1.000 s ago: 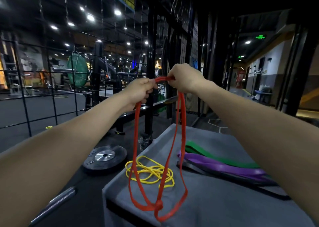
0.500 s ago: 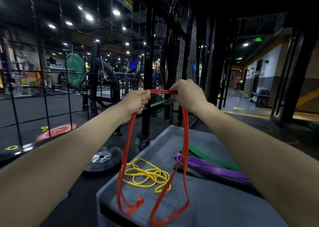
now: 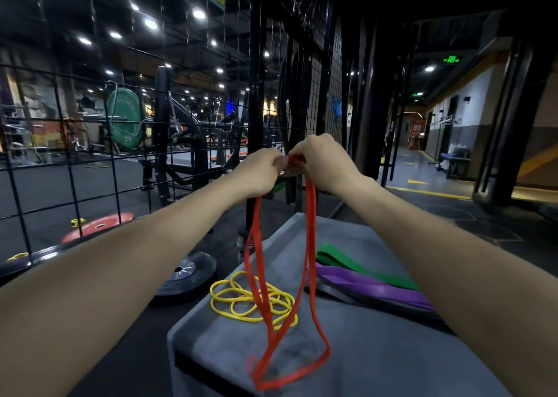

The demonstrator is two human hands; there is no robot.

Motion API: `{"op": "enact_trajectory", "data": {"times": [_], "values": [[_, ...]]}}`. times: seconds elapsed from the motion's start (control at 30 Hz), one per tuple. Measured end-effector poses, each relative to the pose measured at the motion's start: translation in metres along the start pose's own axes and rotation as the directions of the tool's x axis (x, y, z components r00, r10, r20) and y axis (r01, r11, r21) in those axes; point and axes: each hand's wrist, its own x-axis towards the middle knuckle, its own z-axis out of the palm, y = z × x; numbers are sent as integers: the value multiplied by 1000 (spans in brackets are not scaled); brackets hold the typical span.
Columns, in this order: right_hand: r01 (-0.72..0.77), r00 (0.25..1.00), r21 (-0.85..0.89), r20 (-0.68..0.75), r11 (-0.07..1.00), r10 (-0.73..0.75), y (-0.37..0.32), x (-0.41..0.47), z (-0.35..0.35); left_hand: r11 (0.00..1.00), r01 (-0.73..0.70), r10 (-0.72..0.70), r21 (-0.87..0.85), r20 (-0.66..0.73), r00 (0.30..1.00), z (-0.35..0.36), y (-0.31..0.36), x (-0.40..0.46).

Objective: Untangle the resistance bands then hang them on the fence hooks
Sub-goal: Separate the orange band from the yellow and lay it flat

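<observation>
L hand (image 3: pixel 262 174) & R hand (image 3: pixel 320 159) grip red band (image 3: pixel 310 245) — loops dangling

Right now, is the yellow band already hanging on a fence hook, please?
No, the yellow band lies coiled on the grey box, beside the hanging red band.

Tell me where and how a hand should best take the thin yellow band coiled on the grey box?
Probably pinch the outer loop at the left edge of the thin yellow rubber band, coming from above and from the left. That loop lies flat and free on the grey padded box, while the hanging red flat band crosses the coil's right side.
</observation>
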Motion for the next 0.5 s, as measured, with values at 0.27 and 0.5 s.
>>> {"op": "enact_trajectory", "data": {"times": [0.27, 0.5], "values": [[-167, 984, 176, 87, 970, 154, 15, -20, -8, 979, -15, -19, -205, -163, 986, -3, 1, 9], [-274, 958, 275, 162, 922, 236, 22, -46, 23, 844, 17, -136, -536, -183, 974, 14, -11, 12]]}}
